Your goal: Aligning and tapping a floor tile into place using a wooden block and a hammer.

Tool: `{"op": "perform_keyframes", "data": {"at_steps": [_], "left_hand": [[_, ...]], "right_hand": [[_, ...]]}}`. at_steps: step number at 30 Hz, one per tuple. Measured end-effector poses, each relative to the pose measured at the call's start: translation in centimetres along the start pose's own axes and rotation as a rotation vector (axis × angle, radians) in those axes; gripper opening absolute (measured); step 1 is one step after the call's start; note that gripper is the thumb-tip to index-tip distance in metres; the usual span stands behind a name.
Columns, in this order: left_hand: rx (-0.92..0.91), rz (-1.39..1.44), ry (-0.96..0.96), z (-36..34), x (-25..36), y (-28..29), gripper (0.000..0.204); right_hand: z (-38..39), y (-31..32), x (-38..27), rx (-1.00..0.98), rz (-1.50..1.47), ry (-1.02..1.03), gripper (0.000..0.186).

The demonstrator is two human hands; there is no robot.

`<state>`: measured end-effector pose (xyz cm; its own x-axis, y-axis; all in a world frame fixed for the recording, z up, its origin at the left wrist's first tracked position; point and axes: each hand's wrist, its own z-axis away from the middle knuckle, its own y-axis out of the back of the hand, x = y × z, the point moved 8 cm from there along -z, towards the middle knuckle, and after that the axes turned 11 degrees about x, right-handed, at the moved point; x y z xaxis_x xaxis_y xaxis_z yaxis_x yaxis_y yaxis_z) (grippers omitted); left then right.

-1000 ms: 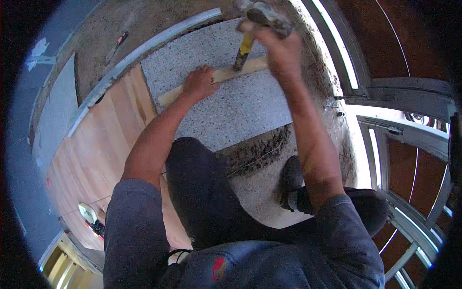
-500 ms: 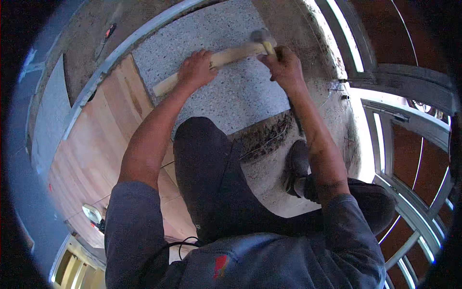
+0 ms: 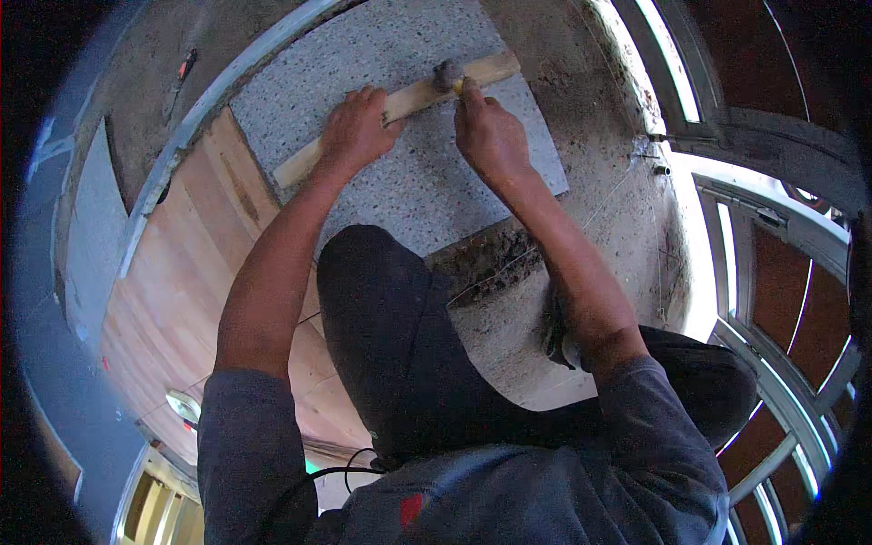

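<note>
"Head view: how does the wooden batten lie?"

"Obliquely across the speckled slab, long axis rising rightward. The left hand, partly closed, clasps it left of its middle."

"And the hammer?"

"Its handle lies in the closed right hand, just nearside of the batten; its head overlaps the batten, contact uncertain."

I see a pale wooden strip lying aslant under the left grip, jutting out either side, across a grey speckled slab, and a hammer held in the right grip, its dark head over the strip.
</note>
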<state>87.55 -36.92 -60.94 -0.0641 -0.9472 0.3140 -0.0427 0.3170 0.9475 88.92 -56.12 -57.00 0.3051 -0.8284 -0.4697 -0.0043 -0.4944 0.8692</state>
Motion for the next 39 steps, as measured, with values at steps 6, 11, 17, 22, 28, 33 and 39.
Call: {"op": "perform_keyframes", "data": {"at_steps": [6,11,17,22,28,33,39], "left_hand": [[-0.085,-0.112,0.039,-0.4,-0.1,-0.6,0.046],[-0.06,-0.077,0.035,-0.2,-0.5,-0.8,0.044],[0.018,-0.072,-0.012,-0.2,-0.1,-0.3,0.043],[0.016,-0.06,-0.009,-0.4,-0.2,-0.3,0.042],[0.03,-0.051,-0.032,-0.1,0.1,-0.1,0.044],[-0.016,-0.08,-0.012,-0.1,0.2,0.0,0.044],[-0.012,-0.007,0.031,-0.2,0.2,0.4,0.046]], "right_hand": [[-0.4,1.1,-0.4,0.066,-0.043,0.028,0.044],[-0.1,1.6,-0.9,0.176,-0.094,0.066,0.046],[-0.4,-0.3,-0.6,-0.03,-0.028,-0.047,0.046],[-0.4,0.7,-1.1,0.013,-0.058,-0.02,0.048],[-0.2,-0.3,-1.4,-0.076,-0.019,-0.026,0.05],[-0.8,1.0,-1.6,-0.049,-0.029,-0.021,0.045],[-1.4,2.1,-2.2,0.028,-0.061,-0.065,0.039]]}}
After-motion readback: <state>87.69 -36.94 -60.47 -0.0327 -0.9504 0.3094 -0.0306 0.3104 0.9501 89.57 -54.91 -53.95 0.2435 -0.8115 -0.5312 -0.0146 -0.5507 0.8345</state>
